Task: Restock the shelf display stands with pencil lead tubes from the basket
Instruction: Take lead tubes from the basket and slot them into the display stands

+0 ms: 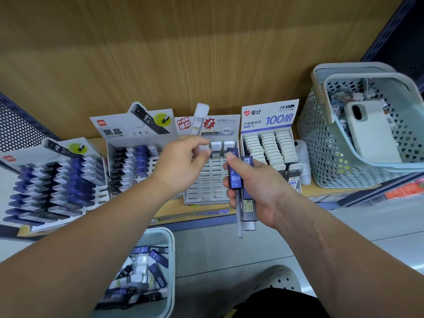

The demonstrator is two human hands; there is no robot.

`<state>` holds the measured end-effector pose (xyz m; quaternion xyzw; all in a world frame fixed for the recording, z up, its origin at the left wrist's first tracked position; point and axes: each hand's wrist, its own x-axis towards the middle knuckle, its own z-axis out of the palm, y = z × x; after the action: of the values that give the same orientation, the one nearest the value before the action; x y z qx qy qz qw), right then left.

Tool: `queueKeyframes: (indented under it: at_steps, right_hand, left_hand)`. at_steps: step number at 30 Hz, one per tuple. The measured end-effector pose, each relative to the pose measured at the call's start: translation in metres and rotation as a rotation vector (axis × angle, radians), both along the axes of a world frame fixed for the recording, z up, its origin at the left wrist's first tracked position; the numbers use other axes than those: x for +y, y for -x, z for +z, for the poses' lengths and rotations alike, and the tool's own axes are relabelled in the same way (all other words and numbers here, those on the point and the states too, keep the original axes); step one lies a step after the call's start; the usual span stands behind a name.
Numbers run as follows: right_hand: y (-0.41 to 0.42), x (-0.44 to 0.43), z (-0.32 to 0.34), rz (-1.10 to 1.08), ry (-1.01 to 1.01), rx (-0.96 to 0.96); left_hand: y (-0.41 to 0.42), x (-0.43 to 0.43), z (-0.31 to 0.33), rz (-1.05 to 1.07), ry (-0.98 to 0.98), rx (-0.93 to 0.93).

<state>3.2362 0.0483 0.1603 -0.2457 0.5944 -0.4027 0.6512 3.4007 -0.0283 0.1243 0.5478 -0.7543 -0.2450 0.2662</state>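
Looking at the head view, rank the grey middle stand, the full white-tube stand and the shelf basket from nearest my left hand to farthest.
1. Grey middle stand, where the left hand pinches a white-capped tube.
2. Full white-tube stand, one place right.
3. Shelf basket, far right end.

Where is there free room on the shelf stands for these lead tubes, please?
Lower slots of the grey middle stand, between the black-tube stand and the 100-count stand, are bare. Both neighbours and the far-left stand are crowded.
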Motion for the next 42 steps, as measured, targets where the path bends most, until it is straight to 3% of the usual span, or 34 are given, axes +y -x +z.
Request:
queueKeyframes:
  at_steps: [3,5,11,19,25,30,36,42]
  right_hand:
    - [-0.006,0.004,-0.003,0.108,0.035,0.060]
    - [-0.010,0.006,-0.005,0.173,0.042,0.092]
    - [-0.023,0.008,-0.003,0.271,0.069,0.106]
    - [-0.041,0.003,0.009,0.132,0.087,-0.025]
    - [-0.070,-0.009,0.022,0.121,0.129,-0.076]
    - [-0.097,-0.014,0.023,0.175,0.120,-0.083]
    - [-0.113,-0.012,0.019,0.249,0.100,-0.037]
    - [-0.107,-0.010,0.009,0.182,0.045,0.040]
  left_hand:
    - [0.011,0.029,0.018,0.146,-0.479,0.515]
    - [0.010,0.042,0.023,0.157,-0.578,0.643]
    - [-0.008,0.053,0.024,0.235,-0.645,0.820]
    - [-0.046,0.064,0.032,0.341,-0.556,1.003]
    - [-0.079,0.071,0.046,0.255,-0.497,0.993]
    - [-0.106,0.080,0.056,0.080,-0.505,0.639]
    - [-0.121,0.087,0.051,-0.008,-0.512,0.482]
    - [-0.128,0.072,0.030,0.137,-0.351,0.355]
